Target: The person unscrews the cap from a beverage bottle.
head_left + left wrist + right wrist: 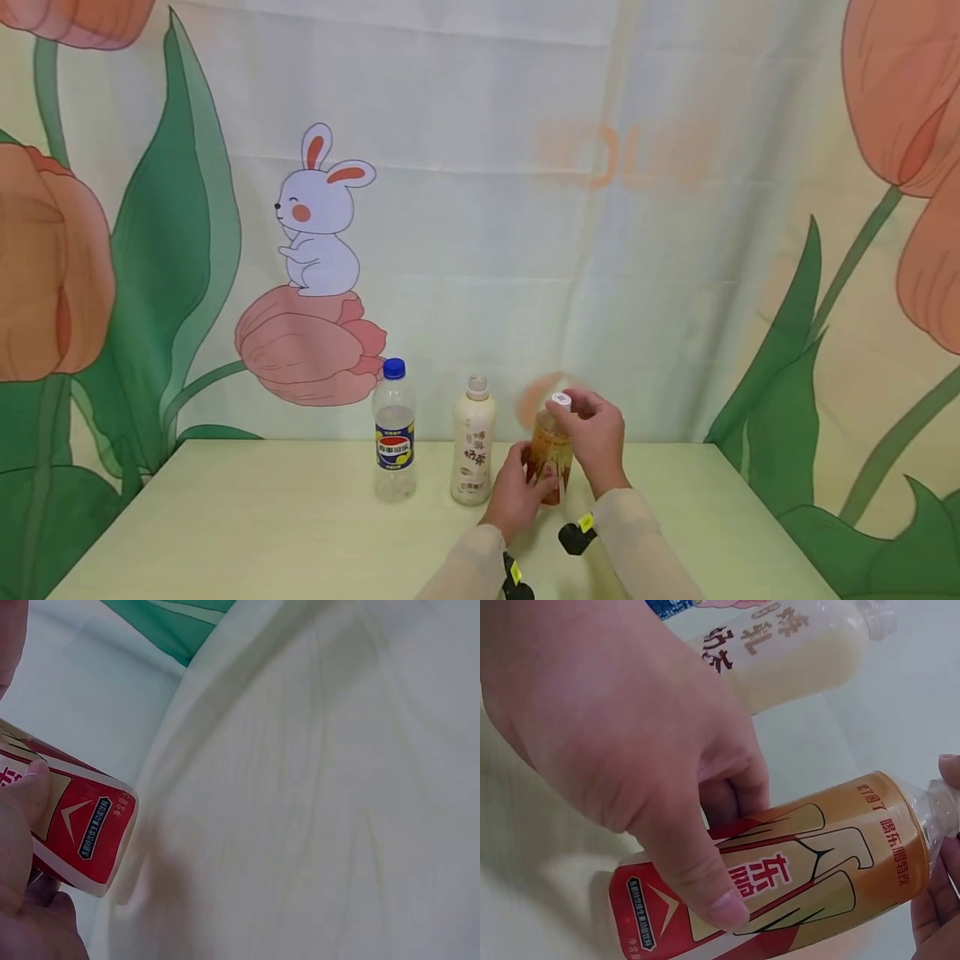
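Observation:
An orange-and-red drink bottle (551, 450) stands at the right of a row of three bottles, tilted slightly in the head view. My left hand (517, 492) grips its body low down, thumb across the label; the right wrist view shows this left hand (652, 742) large. My right hand (596, 433) pinches the white cap (561, 402) at the bottle's top. In the left wrist view, the red lower label of the drink bottle (90, 825) shows beside my left thumb. Fingers of my right hand (941, 900) surround the neck at the right wrist view's edge.
Left of the drink bottle is a cream milk-tea bottle (473, 450) with an uncapped mouth. Farther left stands a clear bottle (394, 433) with a blue cap and blue label. All are on a pale table (262, 517) before a printed curtain (465, 208).

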`<state>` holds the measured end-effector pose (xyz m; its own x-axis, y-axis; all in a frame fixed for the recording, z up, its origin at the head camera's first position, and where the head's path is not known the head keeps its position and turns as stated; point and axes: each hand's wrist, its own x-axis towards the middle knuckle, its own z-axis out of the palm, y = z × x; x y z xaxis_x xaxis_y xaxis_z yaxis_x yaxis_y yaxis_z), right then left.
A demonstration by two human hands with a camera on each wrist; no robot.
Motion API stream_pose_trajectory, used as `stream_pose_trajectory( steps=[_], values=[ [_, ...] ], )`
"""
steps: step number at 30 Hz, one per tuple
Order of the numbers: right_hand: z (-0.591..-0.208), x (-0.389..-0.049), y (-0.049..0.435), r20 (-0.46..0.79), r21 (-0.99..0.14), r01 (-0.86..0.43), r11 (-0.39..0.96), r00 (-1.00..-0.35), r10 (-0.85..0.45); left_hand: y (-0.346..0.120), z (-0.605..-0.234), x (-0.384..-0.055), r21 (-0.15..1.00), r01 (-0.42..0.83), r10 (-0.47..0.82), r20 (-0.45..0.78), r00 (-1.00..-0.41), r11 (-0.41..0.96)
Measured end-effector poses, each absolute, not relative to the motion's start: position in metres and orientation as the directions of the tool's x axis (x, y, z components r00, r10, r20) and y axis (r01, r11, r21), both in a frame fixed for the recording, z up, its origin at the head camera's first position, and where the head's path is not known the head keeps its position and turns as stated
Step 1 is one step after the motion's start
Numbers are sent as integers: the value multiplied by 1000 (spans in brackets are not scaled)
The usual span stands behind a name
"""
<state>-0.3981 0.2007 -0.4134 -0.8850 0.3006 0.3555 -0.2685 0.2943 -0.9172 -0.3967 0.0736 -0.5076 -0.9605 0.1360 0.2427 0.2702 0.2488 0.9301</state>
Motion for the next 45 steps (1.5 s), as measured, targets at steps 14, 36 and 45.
stream_pose_trajectory(
  steps=[14,36,45],
  values=[
    [-388,-363,185,401,-905,-357,232,-897,185,31,-476,-356,929,311,229,264,-937,200],
    [-370,-322,122,468,-870,-459,181,-884,12,-48,-463,-317,934,296,223,251,-942,200],
    [-369,-310,114,479,-859,-467,211,-878,8,-58,-466,-312,937,301,243,256,-936,174]
  ],
)
